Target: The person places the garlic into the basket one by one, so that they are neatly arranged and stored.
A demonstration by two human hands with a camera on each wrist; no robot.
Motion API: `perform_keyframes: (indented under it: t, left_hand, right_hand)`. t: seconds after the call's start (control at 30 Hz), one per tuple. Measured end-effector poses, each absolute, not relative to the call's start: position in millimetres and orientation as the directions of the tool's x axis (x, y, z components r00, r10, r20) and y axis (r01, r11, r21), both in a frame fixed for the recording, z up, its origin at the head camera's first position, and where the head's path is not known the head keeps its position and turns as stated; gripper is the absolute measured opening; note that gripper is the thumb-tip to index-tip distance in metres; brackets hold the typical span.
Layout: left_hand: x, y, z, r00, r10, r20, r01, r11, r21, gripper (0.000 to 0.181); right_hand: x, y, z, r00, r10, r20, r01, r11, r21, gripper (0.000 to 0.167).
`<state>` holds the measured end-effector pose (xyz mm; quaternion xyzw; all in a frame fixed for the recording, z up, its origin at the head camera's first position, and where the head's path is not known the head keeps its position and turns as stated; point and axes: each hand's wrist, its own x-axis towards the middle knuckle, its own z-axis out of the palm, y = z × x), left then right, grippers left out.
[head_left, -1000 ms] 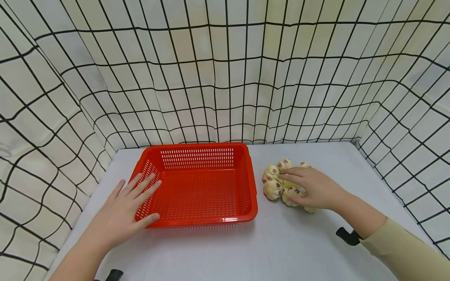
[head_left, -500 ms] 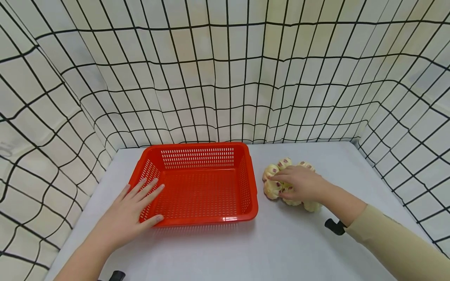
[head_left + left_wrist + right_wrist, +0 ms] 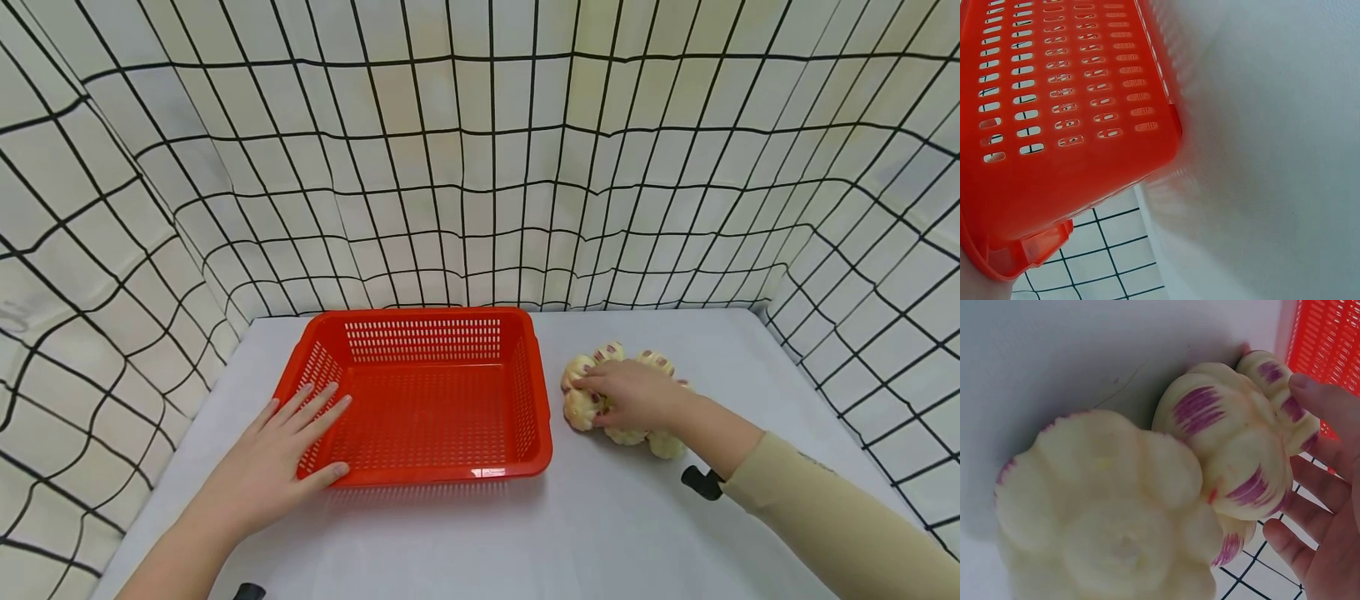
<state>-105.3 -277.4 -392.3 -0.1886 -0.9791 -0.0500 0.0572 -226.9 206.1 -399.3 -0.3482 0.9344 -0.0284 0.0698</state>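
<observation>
My left hand lies with spread, straight fingers over the left rim of a red plastic basket. In the left wrist view the basket's slotted side wall fills the upper left. Several garlic bulbs, cream with purple streaks, sit in a cluster right of the basket. Over this cluster reaches my right hand, its fingertips and thumb about the leftmost bulbs. The right wrist view shows the thumb beside the far garlic bulb, with the other fingers loosely spread; firm contact cannot be made out.
A white table carries the basket and the bulbs. Black netting over pale cloth walls rises behind the table and along both sides. A dark wrist-camera piece sticks out below the right sleeve.
My right hand has shifted left across the cluster, its fingertips now at the leftmost bulbs. The left hand has slid slightly right and down along the basket rim.
</observation>
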Motion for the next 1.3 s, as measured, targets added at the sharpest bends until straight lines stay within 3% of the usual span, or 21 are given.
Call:
perform_keyframes:
  t: [0.47,0.7,1.3]
  left_hand:
    - [-103.6,-276.4,-391.9,-0.923,0.36,0.137,0.372,0.925,0.074,0.083]
    - [-103.6,-275.6,-391.5,-0.924,0.357,0.133,0.369,0.926,0.076,0.083]
    - [-104.3,-275.5,-390.9,-0.92,0.363,0.147,0.376,0.924,0.073,0.083]
  right_hand:
    - [-223.0,201.5,-396.8,-0.754,-0.637,-0.158,-0.63,0.77,-0.098,0.069]
    - [-220.4,199.7,-398.9,-0.768,-0.614,-0.183,-0.592,0.789,-0.167,0.063]
    - [-221.0,198.1,-399.1,-0.695,-0.706,-0.137,-0.693,0.709,-0.132,0.061]
